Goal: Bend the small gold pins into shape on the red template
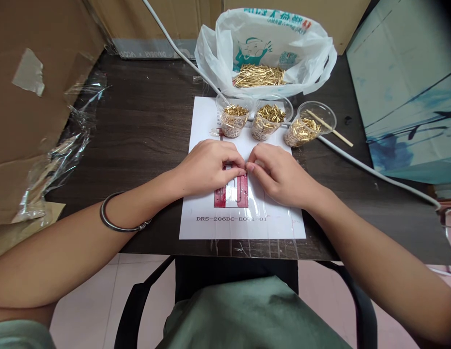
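From the head view, the left hand and right hand nearly meet, each with thumb and forefinger pinched together; whatever they grip is too small to tell. Just beyond the fingers, a left cup, a middle cup and a right cup, thin clear plastic, hold short metallic-gold pieces. These look light, stiff and slippery, best taken mid-length. Farther off, longer gold rods lie in a crinkled white bag. Under the fingers, a flat printed sheet shows glossy tape.
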